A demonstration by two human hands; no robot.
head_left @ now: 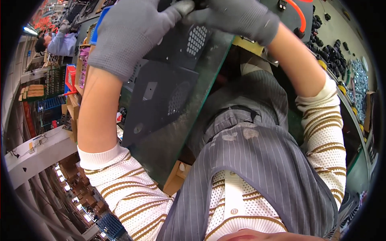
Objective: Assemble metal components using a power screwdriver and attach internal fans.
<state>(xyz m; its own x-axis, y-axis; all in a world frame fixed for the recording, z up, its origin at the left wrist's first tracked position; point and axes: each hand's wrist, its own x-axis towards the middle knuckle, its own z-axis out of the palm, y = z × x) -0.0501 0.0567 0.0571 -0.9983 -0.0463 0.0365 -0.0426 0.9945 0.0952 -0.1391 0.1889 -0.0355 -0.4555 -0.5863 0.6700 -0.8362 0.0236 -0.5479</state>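
Both of my hands wear grey knit gloves and reach to the top edge of the view. My left hand [130, 36] lies over the black sheet-metal panel [163, 90], its thumb stretched toward the right hand. My right hand [241, 20] comes in from the other side, and the two thumbs nearly meet. Both hands look closed around something dark between them, mostly cut off by the frame, so its kind is hidden. The panel lies flat, with honeycomb vent holes, a rectangular cutout and a bend line across it.
The panel rests on a dark green worktable [161, 148]. An orange hose [298, 14] curves at upper right. Beyond it lie many black parts [331, 56] and shiny small hardware [357, 88]. A cardboard box [177, 176] sits below the table edge. Another person [60, 42] works at far left.
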